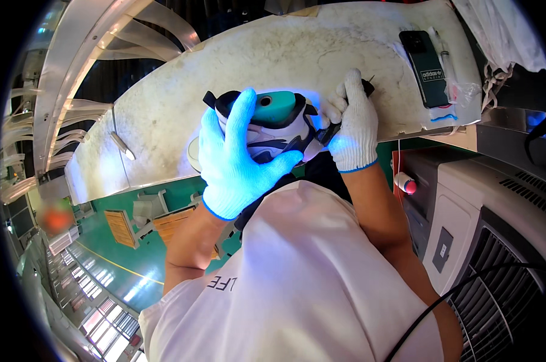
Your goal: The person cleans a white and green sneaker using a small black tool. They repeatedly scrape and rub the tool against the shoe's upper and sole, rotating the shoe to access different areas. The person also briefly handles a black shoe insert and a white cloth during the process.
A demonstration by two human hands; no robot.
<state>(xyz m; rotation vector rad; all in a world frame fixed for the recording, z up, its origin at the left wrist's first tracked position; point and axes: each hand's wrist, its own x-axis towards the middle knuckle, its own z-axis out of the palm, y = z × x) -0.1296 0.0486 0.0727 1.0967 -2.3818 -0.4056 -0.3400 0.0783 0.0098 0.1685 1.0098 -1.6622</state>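
Note:
A white and dark sneaker on a teal shoe last [276, 107] sits at the near edge of a worn white workbench [273, 54]. My left hand [233, 160], in a white knit glove lit blue, wraps over the sneaker from the left and grips it. My right hand [354, 123], also gloved, presses against the sneaker's right end and holds a thin dark tool whose tip pokes out above the fingers. Blue light glows between the two hands.
A dark phone [427, 67] and a thin pen [447, 60] lie at the bench's right end, beside a crumpled white cloth [502, 33]. A grey machine with a vent grille [496, 241] and a red button [409, 186] stands to the right. Curved metal rails [73, 66] run at the left.

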